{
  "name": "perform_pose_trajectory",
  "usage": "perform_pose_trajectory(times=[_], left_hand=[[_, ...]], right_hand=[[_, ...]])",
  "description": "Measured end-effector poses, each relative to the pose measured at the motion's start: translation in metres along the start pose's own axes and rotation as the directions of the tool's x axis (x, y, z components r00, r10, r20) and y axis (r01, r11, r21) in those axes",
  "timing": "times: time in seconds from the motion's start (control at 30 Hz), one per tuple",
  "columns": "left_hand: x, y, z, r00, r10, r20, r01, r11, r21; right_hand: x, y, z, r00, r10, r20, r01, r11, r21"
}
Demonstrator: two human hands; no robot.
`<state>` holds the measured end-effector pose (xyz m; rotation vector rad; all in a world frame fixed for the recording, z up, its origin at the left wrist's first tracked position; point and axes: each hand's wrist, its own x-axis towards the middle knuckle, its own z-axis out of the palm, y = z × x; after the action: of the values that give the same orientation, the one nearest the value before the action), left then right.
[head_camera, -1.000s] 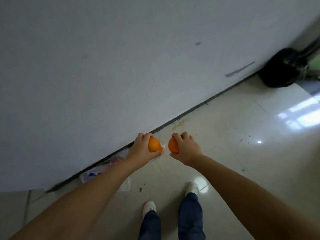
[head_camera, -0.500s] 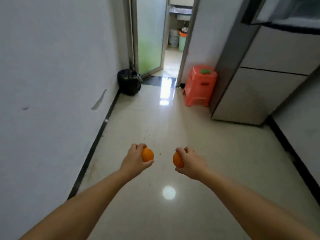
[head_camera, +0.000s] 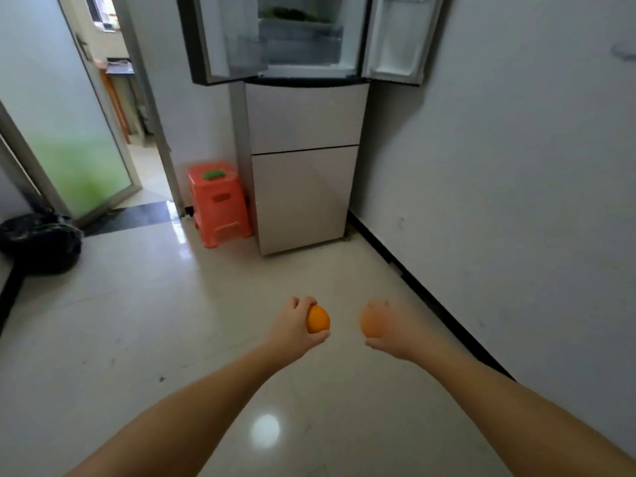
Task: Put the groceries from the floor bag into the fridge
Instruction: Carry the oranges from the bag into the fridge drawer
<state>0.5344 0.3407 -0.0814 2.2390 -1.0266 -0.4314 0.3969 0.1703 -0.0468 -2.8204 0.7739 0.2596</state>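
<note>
My left hand [head_camera: 292, 330] grips an orange [head_camera: 318, 319] with fingers curled over its top. My right hand [head_camera: 395, 330] holds a second orange [head_camera: 372, 323], blurred by motion. Both hands hover over the floor in the lower middle of the view. The fridge [head_camera: 303, 166] stands straight ahead against the far wall. Its two upper doors [head_camera: 220, 39] are swung open, showing a clear drawer [head_camera: 299, 41] with something green above it. The lower drawers are closed. The floor bag is out of view.
An orange plastic stool [head_camera: 218, 203] with a green item on top stands left of the fridge. A black bin bag [head_camera: 39, 241] sits at the left wall by a frosted glass door [head_camera: 69, 132]. A white wall [head_camera: 516, 166] runs along the right. Glossy tile floor [head_camera: 155, 321] lies between.
The view swung from the left wall and floor round to face the open fridge. Both hands kept their oranges and stayed side by side in front of me.
</note>
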Motion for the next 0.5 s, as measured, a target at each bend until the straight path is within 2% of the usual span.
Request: perform_pose_trajectory(times=[0.13, 0.3, 0.4, 0.5], left_hand=[[0.077, 0.04, 0.009, 0.998, 0.062, 0.003, -0.062, 0.998, 0.016], [0.195, 0.054, 0.006, 0.994, 0.107, 0.004, -0.107, 0.992, 0.071], [0.278, 0.066, -0.004, 0.984, 0.175, 0.04, -0.179, 0.973, 0.142], [0.366, 0.086, -0.023, 0.973, 0.229, 0.015, -0.229, 0.963, 0.144]], right_hand=[[0.047, 0.047, -0.02, 0.999, 0.028, -0.033, -0.027, 0.999, 0.025], [0.135, 0.09, -0.047, 0.997, 0.001, -0.074, -0.003, 0.999, -0.032], [0.197, 0.12, -0.083, 0.995, 0.016, -0.098, -0.023, 0.997, -0.077], [0.262, 0.15, -0.13, 0.986, 0.067, -0.154, -0.074, 0.996, -0.041]])
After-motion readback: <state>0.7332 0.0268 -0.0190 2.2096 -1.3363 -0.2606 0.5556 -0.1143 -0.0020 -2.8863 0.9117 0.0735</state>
